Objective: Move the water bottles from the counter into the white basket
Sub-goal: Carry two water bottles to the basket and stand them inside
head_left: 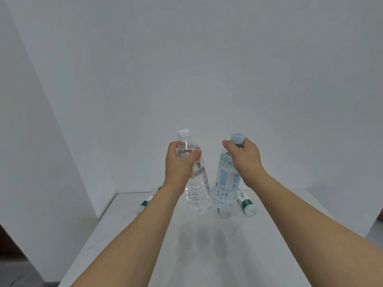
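Here, both hands are loaded. Left hand (182, 160) wraps its fingers round the shoulder of a clear bottle with a white cap (196, 179), held upright above the bench (207, 245). Right hand (243, 157) pinches a larger bottle with a pale blue cap (226, 181) from above, at the neck just under the cap; it hangs close beside the first, and whether its base is off the bench cannot be told.

Two green-labelled bottles lie on their sides on the bench: one at the left (147, 201), one at the right (245, 204), partly behind the held pair. A further clear bottle end (224, 213) shows low behind the blue one. No white basket in view.

Judgement on handling: both look full, so fairly heavy; thin ribbed plastic gives under a squeeze and is smooth. The shoulder wrap looks secure. The neck pinch carries much weight on few fingers; the collar under the cap is the safest hold
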